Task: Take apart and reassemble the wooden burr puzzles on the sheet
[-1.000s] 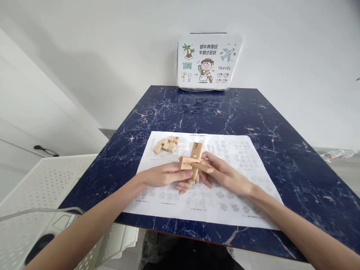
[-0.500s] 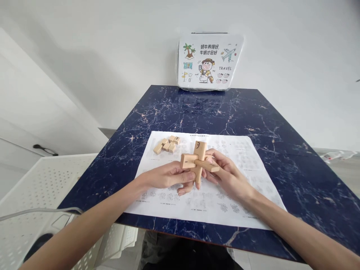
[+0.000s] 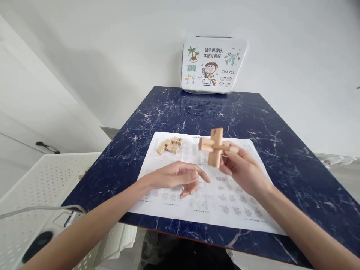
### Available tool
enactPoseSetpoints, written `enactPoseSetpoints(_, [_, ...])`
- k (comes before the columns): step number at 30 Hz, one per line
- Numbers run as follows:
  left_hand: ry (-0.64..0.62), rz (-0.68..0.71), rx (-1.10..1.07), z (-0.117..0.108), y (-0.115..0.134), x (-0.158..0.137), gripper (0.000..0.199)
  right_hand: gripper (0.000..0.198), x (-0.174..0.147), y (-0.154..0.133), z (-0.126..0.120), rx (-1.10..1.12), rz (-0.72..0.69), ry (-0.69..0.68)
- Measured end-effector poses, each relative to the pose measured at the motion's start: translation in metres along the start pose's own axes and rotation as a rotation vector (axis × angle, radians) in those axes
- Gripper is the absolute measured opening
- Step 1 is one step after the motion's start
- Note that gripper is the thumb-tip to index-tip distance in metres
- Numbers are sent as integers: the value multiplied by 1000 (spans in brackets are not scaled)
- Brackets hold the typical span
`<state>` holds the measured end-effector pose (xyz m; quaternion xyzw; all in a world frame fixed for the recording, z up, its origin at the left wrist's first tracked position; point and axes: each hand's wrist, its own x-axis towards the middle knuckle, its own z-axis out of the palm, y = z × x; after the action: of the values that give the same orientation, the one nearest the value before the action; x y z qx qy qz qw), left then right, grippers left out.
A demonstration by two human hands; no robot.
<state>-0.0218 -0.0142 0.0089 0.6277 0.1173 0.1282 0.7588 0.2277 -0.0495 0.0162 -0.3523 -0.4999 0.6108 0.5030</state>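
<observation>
My right hand [image 3: 242, 165] grips a cross-shaped wooden burr puzzle [image 3: 216, 148] by its right arm, raised above the sheet. Its pieces interlock, and the upright one carries a dark hand-drawn mark at its top. Low over the paper, my left hand [image 3: 182, 178] has its fingers apart and nothing between them. Beyond it, a small group of wooden pieces [image 3: 170, 145] lies together on the sheet, one with a dark mark. Beneath both hands is a white printed sheet [image 3: 174, 208] with rows of small diagrams.
The dark blue marbled table [image 3: 157, 112] supports the sheet. A white case with cartoon prints [image 3: 213, 65] stands at its far edge against the wall. At the left is a white perforated cart [image 3: 42, 180] with a cable [image 3: 42, 208] and a dark oval object [image 3: 38, 245].
My left hand has let go of the wooden puzzle and opened. My right hand has lifted the puzzle up and to the right. The view has shifted slightly.
</observation>
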Motion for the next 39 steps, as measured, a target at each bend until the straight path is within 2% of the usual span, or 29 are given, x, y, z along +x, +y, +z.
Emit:
enactPoseSetpoints(3, [70, 2, -11, -3, 2, -2, 45, 24, -3, -19, -28, -128, 18, 203])
enactPoseSetpoints(5, [118, 10, -14, -5, 3, -3, 41, 32, -9, -27, -51, -249, 46, 286])
enactPoseSetpoints(8, [196, 42, -3, -7, 6, -4, 39, 42, -22, -30, -81, -357, 87, 486])
enactPoseSetpoints(10, [275, 75, 47, -8, 10, -5, 39, 45, -30, -26, -91, -423, 105, 583])
enactPoseSetpoints(13, [475, 155, 218, -9, 18, -8, 38, 50, -49, -16, -81, -489, 110, 599])
enactPoseSetpoints(16, [816, 214, 550, -13, 26, -11, 39, 54, -81, 0, -47, -535, 13, 584])
enactPoseSetpoints(18, [1012, 161, 850, -20, 27, -14, 33, 46, -105, 11, -22, -584, -12, 475])
enactPoseSetpoints(19, [1057, 110, 993, -24, 26, -16, 28, 40, -116, 15, -12, -613, 15, 388])
enactPoseSetpoints(21, [1029, 6, 1191, -34, 20, -20, 29, 32, -130, 19, -2, -679, 90, 258])
enactPoseSetpoints(23, [911, -98, 1264, -44, 13, -23, 53, 29, -133, 17, -3, -722, 93, 163])
enactPoseSetpoints(25, [801, -175, 1288, -53, 10, -23, 73, 28, -122, 11, -14, -750, 82, 183])
enactPoseSetpoints(27, [731, -210, 1290, -59, 10, -19, 81, 30, -103, 3, -29, -778, 93, 189])
enactPoseSetpoints(33, [645, -142, 1243, -72, 16, -1, 61, 36, -43, -6, -77, -690, 112, 202])
enactPoseSetpoints(36, [619, -122, 1230, -72, 15, 1, 56, 35, -29, -6, -92, -622, 88, 235])
enactPoseSetpoints(39, [627, -152, 1193, -62, 10, 8, 55, 34, -25, -6, -94, -592, 69, 270])
